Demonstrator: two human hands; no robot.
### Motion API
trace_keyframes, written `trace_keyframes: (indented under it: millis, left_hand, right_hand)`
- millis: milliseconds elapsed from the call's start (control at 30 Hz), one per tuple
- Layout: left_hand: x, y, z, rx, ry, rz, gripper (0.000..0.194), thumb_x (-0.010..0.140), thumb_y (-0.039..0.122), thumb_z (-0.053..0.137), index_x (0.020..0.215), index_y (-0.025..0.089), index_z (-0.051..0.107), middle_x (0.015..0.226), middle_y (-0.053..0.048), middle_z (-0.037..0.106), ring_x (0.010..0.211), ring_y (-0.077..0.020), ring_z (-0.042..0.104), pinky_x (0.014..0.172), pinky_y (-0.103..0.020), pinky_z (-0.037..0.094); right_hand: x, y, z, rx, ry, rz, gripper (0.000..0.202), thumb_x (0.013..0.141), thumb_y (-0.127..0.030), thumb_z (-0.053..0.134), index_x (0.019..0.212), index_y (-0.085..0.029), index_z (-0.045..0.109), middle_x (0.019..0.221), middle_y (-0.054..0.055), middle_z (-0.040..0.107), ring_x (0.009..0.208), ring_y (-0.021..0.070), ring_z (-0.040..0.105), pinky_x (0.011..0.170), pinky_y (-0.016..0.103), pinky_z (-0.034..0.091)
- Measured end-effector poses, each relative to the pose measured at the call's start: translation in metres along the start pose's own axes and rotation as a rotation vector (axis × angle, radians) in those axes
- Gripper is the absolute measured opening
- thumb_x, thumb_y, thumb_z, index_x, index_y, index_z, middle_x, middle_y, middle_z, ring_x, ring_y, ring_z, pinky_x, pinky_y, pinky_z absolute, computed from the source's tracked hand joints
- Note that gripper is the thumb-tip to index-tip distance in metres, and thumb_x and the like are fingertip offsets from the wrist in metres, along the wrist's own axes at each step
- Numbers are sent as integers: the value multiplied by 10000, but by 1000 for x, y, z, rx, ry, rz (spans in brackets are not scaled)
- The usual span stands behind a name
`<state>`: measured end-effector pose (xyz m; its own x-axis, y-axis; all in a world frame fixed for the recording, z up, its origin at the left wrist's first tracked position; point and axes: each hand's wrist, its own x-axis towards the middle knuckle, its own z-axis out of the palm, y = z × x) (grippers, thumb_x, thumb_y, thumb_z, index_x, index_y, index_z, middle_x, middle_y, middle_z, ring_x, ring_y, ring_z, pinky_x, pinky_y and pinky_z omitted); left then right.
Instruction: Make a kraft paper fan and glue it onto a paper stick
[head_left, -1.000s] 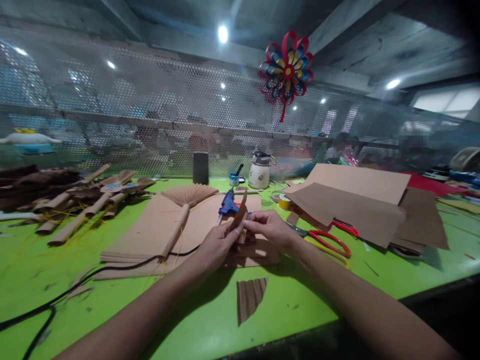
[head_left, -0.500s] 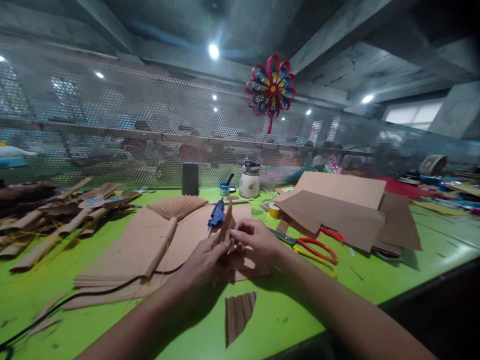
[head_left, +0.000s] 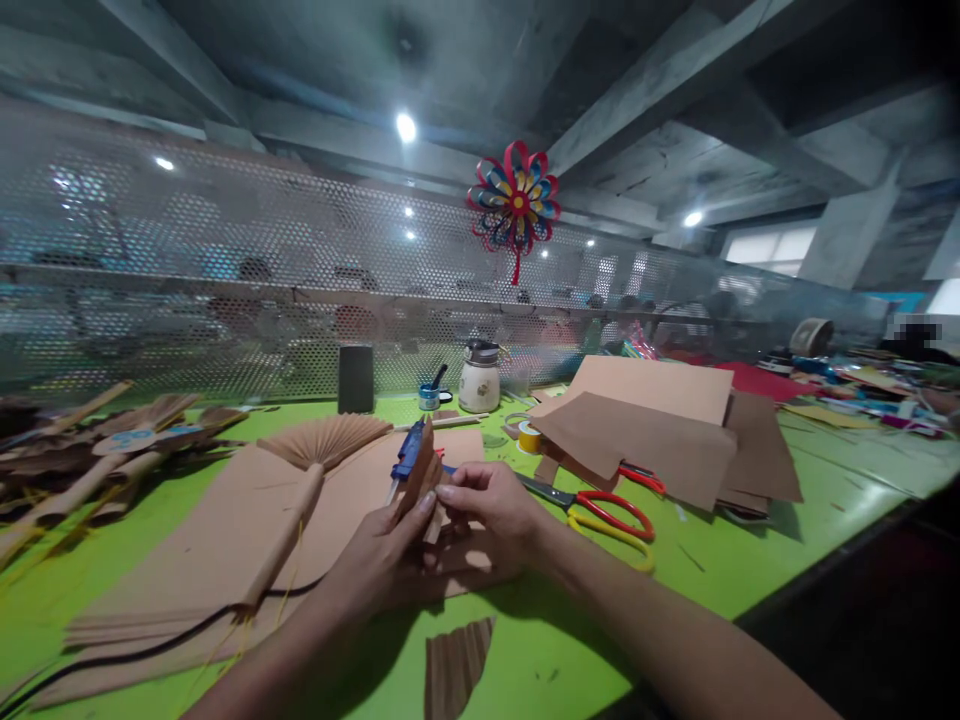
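Note:
Between my two hands is a folded piece of brown paper, raised over the kraft paper sheets. My left hand pinches it from the left with the thumb on top. From the right, my right hand has thumb and fingertips closed on the paper's edge. Just behind the paper lies a blue glue gun, partly covered by it. A pleated brown paper piece rests on the green table in front of my hands. To the left, a pleated paper fan with a rolled handle lies on stacked kraft sheets.
Scissors with red and yellow handles lie right of my hands, beside large brown paper sheets. A black cord crosses the left side. A white bottle and yellow tape roll stand behind. Finished-looking paper figures lie far left.
The view has swung slightly right and up, so things appear further left and lower. The folded paper has tilted and its face shows more; both hands still grip it.

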<state>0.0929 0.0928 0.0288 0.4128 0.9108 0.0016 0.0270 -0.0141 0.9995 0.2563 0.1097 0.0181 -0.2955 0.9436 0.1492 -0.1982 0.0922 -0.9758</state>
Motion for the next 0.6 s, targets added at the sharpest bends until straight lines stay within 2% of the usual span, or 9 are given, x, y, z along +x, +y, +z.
trace_keyframes:
  millis: [100,200,267,367,467,533,600]
  left_hand:
    - [0,0,-1,60,52,14,393,707,547,656,657,158,671,550,-44,603,555,-168,531,540,-259,419]
    - [3,-6,-4,63,54,-22,426,733,570,618,755,151,689,571,-43,612,544,-164,526,517,-255,406]
    - [5,-12,-6,36,12,-46,431,764,566,592,769,146,689,558,-38,601,537,-158,522,518,-251,405]
    - [8,-20,-7,-107,-110,-50,435,806,534,568,651,138,659,559,-53,607,575,-159,553,621,-269,454]
    - [7,-25,-6,-318,-236,-82,467,811,540,556,580,139,619,520,-57,595,536,-161,564,614,-285,460]
    - [3,-25,-4,-372,-254,-82,485,830,530,531,537,147,580,429,-27,532,464,-152,547,550,-263,424]
    - [-1,-24,-3,-371,-237,-61,482,853,494,512,515,152,552,377,-1,478,420,-145,536,522,-247,390]
  right_hand:
    - [-4,-5,1,-75,-94,-2,332,659,-445,773,646,-156,609,560,-23,562,511,89,486,523,234,387]
    - [-8,-9,3,-120,-162,5,295,676,-413,769,688,-150,634,606,-9,594,552,96,508,563,242,404]
    - [-9,-10,4,-103,-196,16,298,684,-412,761,705,-139,644,633,6,618,566,103,535,593,256,426]
    - [-10,-10,5,-41,-271,40,307,708,-424,736,715,-130,651,655,33,648,571,132,586,623,300,466]
    - [-10,-9,5,-50,-216,12,289,685,-408,756,711,-137,660,632,22,641,559,128,577,609,294,463]
    - [-9,-9,4,-84,-154,-22,274,652,-380,785,710,-138,671,628,8,627,565,107,549,605,267,442]
    - [-9,-8,4,-78,-144,-31,275,641,-371,792,712,-133,675,635,2,613,576,97,529,607,257,426]
